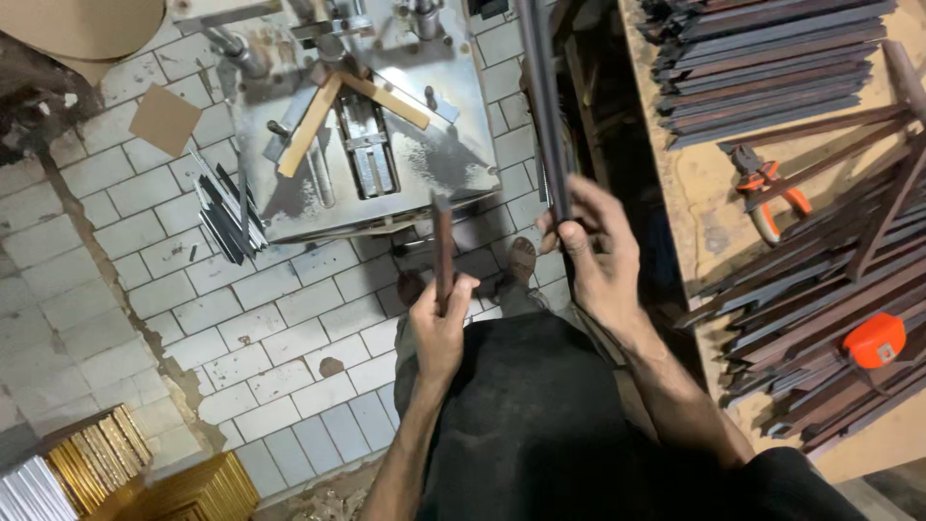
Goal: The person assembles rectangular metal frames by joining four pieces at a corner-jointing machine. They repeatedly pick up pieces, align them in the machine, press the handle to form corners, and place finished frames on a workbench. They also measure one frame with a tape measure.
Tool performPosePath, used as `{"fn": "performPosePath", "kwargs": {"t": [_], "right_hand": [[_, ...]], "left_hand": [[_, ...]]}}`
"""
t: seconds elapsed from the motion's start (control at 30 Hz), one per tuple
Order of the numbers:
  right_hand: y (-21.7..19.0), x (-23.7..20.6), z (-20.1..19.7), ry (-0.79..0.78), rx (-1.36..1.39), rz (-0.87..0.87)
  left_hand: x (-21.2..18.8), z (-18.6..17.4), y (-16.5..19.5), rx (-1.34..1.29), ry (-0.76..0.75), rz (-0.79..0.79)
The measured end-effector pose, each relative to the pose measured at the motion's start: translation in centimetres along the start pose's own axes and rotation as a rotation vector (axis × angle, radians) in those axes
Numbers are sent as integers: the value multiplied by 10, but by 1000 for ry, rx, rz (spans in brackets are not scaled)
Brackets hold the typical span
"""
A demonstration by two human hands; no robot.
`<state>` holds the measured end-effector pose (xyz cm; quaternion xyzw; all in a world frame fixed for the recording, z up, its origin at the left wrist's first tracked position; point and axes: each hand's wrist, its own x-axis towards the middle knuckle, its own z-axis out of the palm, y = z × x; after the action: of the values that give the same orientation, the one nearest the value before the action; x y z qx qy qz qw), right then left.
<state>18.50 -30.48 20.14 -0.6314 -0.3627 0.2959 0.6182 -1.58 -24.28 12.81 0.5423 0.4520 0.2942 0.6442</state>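
Both hands are closed on dark frame mouldings: your left hand (pixel 444 323) grips a short strip (pixel 443 246) at centre frame, your right hand (pixel 593 256) wraps a long strip (pixel 543 96) running to the top edge. They look stiff, light and slender; hold them low. Mind the metal joining machine (pixel 362 125) ahead and the workbench (pixel 704 212) crowding the right.

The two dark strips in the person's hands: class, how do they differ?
The strip in the left hand is short; the one in the right hand is long, running past the picture's top. The short strip stands nearly upright; the long one leans slightly. Both are dark, narrow and gripped near the lower end.
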Motion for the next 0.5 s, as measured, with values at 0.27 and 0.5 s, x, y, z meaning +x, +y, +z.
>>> {"fn": "performPosePath", "kwargs": {"t": [0.27, 0.5], "right_hand": [[27, -33, 137, 171, 619, 234], [-10, -23, 139, 387, -108, -164]], "left_hand": [[15, -66, 45, 292, -259, 476], [30, -112, 43, 472, -362, 492]]}}
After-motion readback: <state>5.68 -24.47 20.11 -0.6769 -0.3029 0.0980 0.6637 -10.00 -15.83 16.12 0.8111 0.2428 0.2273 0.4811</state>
